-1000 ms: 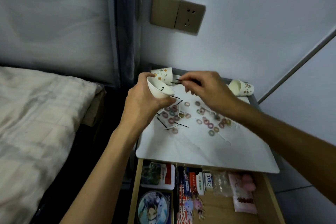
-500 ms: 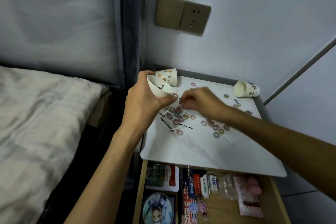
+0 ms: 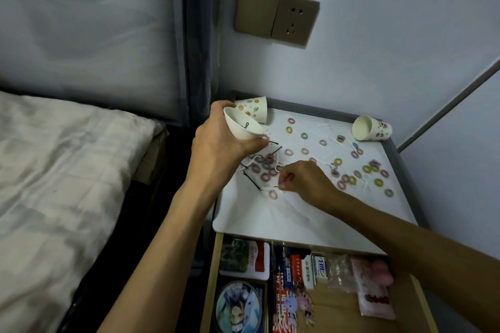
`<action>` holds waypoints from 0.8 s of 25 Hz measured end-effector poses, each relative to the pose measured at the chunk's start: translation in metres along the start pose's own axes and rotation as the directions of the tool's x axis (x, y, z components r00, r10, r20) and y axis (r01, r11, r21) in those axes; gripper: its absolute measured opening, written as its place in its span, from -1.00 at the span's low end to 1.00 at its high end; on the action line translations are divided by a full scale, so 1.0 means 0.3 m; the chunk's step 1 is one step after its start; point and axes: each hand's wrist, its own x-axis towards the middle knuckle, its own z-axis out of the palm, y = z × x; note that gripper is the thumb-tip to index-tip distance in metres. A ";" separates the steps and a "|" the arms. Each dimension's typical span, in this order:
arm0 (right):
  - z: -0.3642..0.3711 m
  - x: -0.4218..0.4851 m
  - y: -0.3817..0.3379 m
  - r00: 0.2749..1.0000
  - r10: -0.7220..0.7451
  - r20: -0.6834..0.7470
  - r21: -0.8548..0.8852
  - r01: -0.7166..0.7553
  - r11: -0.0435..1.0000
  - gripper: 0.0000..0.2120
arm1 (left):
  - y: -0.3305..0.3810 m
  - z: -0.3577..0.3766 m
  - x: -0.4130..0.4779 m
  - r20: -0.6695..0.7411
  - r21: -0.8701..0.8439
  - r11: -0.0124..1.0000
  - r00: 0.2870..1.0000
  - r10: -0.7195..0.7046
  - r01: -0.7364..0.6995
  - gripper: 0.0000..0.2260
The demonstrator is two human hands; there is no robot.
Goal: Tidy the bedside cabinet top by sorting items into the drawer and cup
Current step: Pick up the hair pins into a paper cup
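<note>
One hairpin (image 3: pixel 276 187) near left edge of cabinet top (image 3: pixel 297 222), pinched narrow by right hand (image 3: pixel 305 181) | left hand (image 3: pixel 219 143) grips cup (image 3: pixel 243 127), tilted, over rear-left corner | advice: lift pin clear of rings (image 3: pixel 266 165), bring cup rim under, then release

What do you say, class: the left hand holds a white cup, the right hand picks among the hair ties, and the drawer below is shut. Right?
Wrong on the drawer: the head view shows it open. The left hand holds the white cup and the right hand picks among the hair ties.
</note>
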 end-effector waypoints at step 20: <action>-0.013 -0.057 0.089 0.976 -0.101 -0.193 -0.160 0.070 0.985 -0.97 | 0.010 0.012 0.005 -0.014 0.003 1.000 1.000 -0.006 0.006 -0.34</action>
